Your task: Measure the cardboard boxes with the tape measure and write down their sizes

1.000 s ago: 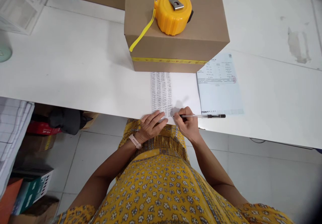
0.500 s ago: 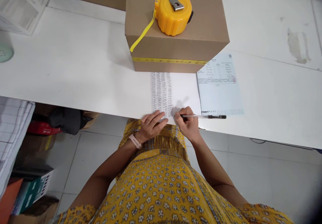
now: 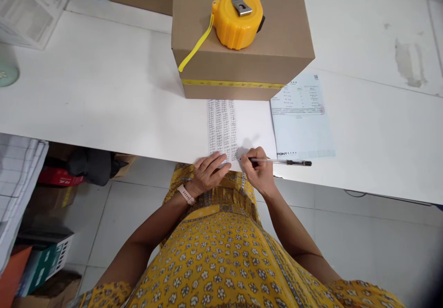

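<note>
Pinching the pen (image 3: 289, 162) crosswise, nib leftward, your right hand (image 3: 259, 169) sat just right of the written columns (image 3: 222, 128), while your left hand (image 3: 209, 172) lay flat across the paper's (image 3: 254, 123) near end, at the table's (image 3: 104, 91) edge!

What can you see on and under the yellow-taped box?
On the box sits a yellow tape measure. The handwritten sheet reaches the box's near bottom edge; anything underneath is covered.

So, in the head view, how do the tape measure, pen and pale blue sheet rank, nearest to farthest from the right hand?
1. Pen: held in the right hand.
2. Pale blue sheet: on the desk, to the hand's right.
3. Tape measure: atop the cardboard box.
</note>
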A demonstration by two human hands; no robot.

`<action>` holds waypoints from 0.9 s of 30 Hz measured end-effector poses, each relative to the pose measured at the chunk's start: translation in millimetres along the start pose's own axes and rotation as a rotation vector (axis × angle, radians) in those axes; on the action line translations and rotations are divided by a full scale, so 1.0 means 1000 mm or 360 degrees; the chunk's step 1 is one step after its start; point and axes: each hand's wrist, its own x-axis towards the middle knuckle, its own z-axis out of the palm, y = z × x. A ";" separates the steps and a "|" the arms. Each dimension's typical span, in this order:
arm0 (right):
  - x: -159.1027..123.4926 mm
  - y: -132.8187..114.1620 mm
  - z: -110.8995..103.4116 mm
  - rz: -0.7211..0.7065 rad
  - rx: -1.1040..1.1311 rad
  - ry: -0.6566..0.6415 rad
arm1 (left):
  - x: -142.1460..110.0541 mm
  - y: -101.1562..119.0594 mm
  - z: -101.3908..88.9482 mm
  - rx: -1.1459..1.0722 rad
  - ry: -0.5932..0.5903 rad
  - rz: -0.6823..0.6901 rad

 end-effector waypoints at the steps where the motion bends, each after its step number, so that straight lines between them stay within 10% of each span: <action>1: 0.000 0.000 0.000 -0.0001 0.0000 -0.0005 | 0.000 0.000 0.000 0.0009 0.0003 0.0003; 21: -0.001 0.003 0.001 0.0046 0.0022 0.0013 | -0.009 -0.001 0.002 -0.0144 -0.0172 -0.0148; 27: 0.000 -0.003 0.000 0.0124 0.0130 0.0302 | -0.003 0.000 0.001 -0.0095 -0.0011 -0.0042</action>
